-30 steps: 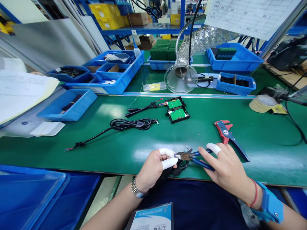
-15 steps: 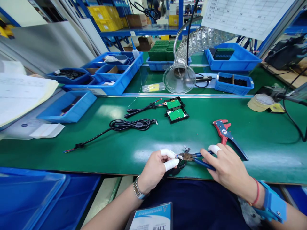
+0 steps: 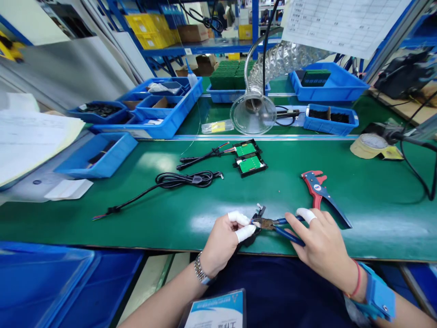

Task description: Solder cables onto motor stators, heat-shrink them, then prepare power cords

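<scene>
My left hand (image 3: 228,238), with white finger cots on thumb and forefinger, pinches the thin wire ends of a black cable (image 3: 248,240) near the table's front edge. In my right hand (image 3: 317,237) is a pair of blue-handled cutting pliers (image 3: 268,223), their jaws at the wires by my left fingertips. The cable's coil lies partly hidden behind my left hand. Just beyond my right hand rests a red and blue wire stripper (image 3: 319,191). A second coiled black cable (image 3: 186,179) and two green circuit boards (image 3: 251,164) in black cases lie farther back.
A clear fume hood (image 3: 253,114) on a silver duct hangs over the back of the green table (image 3: 136,228). Blue bins (image 3: 99,157) stand at left and a small blue bin (image 3: 330,120) at back right. A tape roll (image 3: 370,145) sits at right.
The view has shifted slightly. The pliers stay at the wires, and the handles look a little differently spread in my right hand. The cable behind my left hand has moved slightly left.
</scene>
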A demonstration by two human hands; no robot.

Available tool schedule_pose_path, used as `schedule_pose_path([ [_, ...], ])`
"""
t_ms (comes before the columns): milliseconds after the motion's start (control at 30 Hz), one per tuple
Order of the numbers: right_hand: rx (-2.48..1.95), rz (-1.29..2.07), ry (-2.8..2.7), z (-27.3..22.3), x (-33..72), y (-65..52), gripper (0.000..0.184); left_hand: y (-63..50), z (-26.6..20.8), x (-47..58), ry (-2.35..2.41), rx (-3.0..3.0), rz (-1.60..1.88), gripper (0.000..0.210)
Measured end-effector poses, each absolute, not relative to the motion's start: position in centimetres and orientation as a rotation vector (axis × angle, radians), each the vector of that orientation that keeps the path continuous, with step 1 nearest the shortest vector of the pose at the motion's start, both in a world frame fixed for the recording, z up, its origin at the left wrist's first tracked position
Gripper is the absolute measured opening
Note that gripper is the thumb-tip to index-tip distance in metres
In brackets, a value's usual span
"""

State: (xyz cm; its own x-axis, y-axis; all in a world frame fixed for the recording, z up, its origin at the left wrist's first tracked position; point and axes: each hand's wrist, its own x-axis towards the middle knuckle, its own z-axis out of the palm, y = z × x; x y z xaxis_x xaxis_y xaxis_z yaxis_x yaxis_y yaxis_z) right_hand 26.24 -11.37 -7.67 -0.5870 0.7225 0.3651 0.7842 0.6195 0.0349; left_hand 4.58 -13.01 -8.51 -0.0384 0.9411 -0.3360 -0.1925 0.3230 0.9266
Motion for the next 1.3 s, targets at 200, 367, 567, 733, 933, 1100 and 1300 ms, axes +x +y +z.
schedule_pose_path([
  [200, -1.232, -0.316, -2.522, -7.8, 26.0, -11.7, 0.033, -13.0, -8.3, 4.7, 1.301, 0.777, 1.088, 0.021],
  [367, -1.217, -0.392, -2.543, -7.3, 26.2, -11.6, 0.033, -13.0, -8.4, 4.5, 1.334, 0.899, 1.042, 0.019],
  [567, -1.198, -0.301, -2.585, -7.5, 26.7, -11.6, 0.031, -13.2, -7.9, 4.6, 1.440, 1.135, 1.020, 0.011],
  [733, -1.223, -0.175, -2.510, -8.5, 26.8, -12.0, 0.029, -13.4, -7.8, 4.6, 1.399, 1.129, 1.057, 0.008],
  [933, -1.206, -0.186, -2.435, -9.4, 26.7, -12.3, 0.028, -13.3, -8.1, 4.9, 1.430, 1.180, 1.094, 0.009],
  [1100, -1.227, -0.154, -2.388, -10.3, 26.6, -12.4, 0.036, -13.3, -8.2, 5.2, 1.517, 1.386, 1.135, 0.006],
  [1300, -1.240, -0.092, -2.376, -11.1, 26.5, -12.5, 0.042, -13.4, -8.3, 5.4, 1.575, 1.568, 1.174, 0.007],
])
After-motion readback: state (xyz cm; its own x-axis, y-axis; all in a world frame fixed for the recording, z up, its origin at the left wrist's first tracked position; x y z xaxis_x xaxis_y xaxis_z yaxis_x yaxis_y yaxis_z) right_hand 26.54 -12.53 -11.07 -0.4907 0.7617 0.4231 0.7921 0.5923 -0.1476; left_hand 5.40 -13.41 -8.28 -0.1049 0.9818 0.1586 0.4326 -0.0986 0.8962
